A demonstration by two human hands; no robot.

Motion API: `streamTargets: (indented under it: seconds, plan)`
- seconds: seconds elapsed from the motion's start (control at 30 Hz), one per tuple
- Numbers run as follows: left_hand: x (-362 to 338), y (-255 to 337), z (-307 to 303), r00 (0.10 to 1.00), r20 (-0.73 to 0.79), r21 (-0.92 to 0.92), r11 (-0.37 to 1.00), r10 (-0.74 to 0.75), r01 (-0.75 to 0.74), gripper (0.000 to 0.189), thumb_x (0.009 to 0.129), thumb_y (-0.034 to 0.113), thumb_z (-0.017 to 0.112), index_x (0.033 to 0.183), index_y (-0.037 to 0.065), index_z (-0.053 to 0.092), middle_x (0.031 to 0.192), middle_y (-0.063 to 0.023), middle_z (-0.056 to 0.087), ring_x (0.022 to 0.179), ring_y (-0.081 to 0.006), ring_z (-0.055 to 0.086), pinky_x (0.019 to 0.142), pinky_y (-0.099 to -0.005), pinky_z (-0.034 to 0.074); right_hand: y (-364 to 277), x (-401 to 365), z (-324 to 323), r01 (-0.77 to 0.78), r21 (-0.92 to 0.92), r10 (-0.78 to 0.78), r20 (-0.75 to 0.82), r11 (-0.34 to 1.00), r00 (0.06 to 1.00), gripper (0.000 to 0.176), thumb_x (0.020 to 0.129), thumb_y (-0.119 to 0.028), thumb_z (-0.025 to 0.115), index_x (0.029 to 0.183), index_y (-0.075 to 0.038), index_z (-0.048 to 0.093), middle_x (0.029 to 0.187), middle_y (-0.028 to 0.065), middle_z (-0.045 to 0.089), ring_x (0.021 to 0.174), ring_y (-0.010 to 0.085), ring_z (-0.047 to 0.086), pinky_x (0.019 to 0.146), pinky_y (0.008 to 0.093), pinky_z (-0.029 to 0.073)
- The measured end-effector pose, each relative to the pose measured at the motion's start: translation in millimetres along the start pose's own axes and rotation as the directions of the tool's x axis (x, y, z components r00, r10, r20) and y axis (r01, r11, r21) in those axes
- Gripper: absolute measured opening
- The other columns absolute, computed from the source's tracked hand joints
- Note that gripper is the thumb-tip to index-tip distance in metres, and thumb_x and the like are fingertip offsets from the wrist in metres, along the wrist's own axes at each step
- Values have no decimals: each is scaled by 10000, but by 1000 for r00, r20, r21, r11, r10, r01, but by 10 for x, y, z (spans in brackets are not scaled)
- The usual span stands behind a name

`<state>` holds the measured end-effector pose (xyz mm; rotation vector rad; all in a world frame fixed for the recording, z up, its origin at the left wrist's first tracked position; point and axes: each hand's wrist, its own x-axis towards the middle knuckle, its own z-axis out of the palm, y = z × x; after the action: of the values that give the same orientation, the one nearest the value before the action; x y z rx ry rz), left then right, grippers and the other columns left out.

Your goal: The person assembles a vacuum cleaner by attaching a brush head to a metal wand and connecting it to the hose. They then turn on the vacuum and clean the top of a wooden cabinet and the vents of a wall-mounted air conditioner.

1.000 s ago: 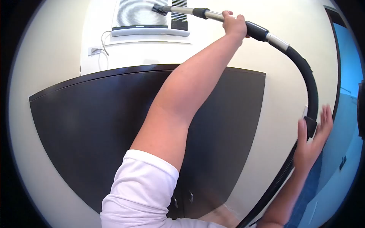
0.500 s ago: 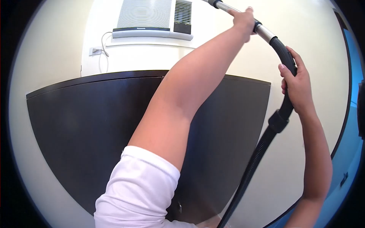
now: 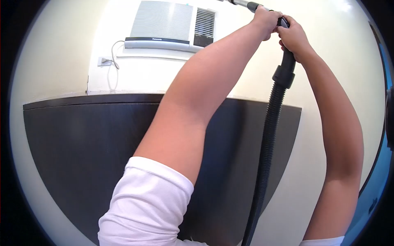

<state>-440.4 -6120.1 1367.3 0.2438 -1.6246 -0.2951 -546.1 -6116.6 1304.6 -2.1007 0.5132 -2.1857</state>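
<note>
High up near the top of the view, my left hand (image 3: 269, 21) is closed round the metal tube of a vacuum cleaner wand (image 3: 242, 3). Right beside it, my right hand (image 3: 294, 36) grips the black curved handle of the same vacuum cleaner. Below the handle, a ribbed black hose (image 3: 267, 135) hangs from a collar down past the bottom edge. The wand's far end runs out of view at the top, so its head is hidden. Both arms are raised, the left one crossing the middle of the view.
A window-type air conditioner (image 3: 162, 22) is set in the wall at upper left, its cord plugged into an outlet (image 3: 104, 61). A dark brown cabinet (image 3: 90, 151) stands below it. A blue area (image 3: 379, 176) shows at the right edge.
My right hand has moved up and left, now close to my left hand. The handle and hose have risen with it, and the hose hangs more upright. The view has tilted slightly upward.
</note>
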Motion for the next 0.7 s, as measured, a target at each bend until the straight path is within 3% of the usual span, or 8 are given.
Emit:
streamTargets:
  seconds: [0.2,0.33,0.43,0.47,0.57,0.7]
  plan:
    - [114,-366,-284,1000,15,-57,998,-6,6,397,990,93,640,1227,-77,371,1106,-203,585,889,-242,697,760,-373,647,151,99,276,-72,-17,73,45,997,996,484,880,-102,576,1362,-67,563,781,64,626,591,135,570,559,326,510]
    - [353,-523,-384,999,34,-79,997,-9,12,461,988,94,645,1292,-92,353,1137,-219,574,868,-251,700,727,-396,649,283,270,282,-7,-84,15,95,996,995,468,868,-121,654,1326,-60,583,779,58,625,592,136,569,540,325,509]
    - [246,-400,-266,996,-44,-32,997,73,-75,628,980,84,652,1441,-100,267,1151,-230,571,858,-265,703,709,-411,650,210,297,138,45,-95,-32,129,994,991,429,889,-140,673,1305,-70,598,782,36,623,596,108,560,519,297,498]
    - [184,-319,-250,997,-10,-50,996,75,-75,804,969,72,660,1556,-69,128,1196,-252,566,879,-275,702,735,-406,649,183,335,73,38,-93,-25,132,995,991,411,903,-148,662,1302,-70,601,771,25,608,595,92,545,513,280,489]
    - [581,-606,-375,983,160,-96,993,89,-75,866,961,69,667,1583,-59,77,1235,-264,561,894,-278,698,770,-410,644,348,498,40,9,-80,5,175,997,985,396,920,-175,659,1300,-81,599,760,-8,546,602,74,524,518,252,487]
    - [401,-432,-319,981,193,144,988,28,-57,832,946,89,693,1579,-58,174,1288,-219,588,1023,-292,684,869,-427,589,279,542,-37,-84,-17,86,180,996,980,381,935,-192,662,1298,-96,600,784,-16,546,612,59,522,519,241,487]
